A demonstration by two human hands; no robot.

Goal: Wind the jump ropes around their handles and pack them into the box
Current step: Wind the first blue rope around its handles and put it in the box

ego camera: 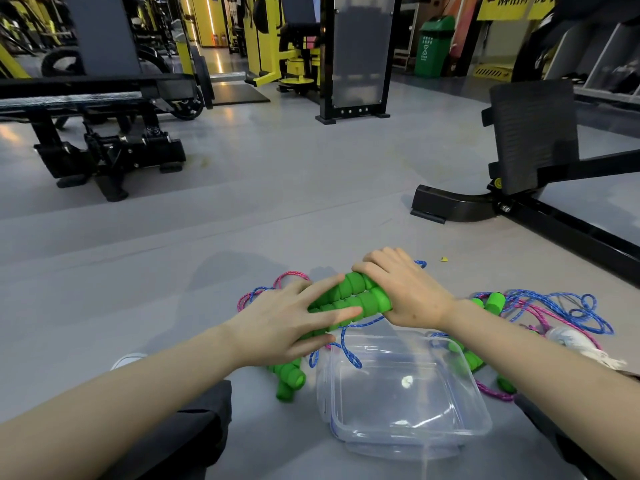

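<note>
A pair of green handles (349,299) is held side by side just above the floor, long axis running from the person's near left to far right. The right hand (405,296) grasps the far-right end, while the left hand (287,323) lies across the near-left end with fingers straight. The loose blue rope (346,344) trails from the handles toward the clear box (398,403), which sits on the floor just beneath the hands, nearer the person.
</note>
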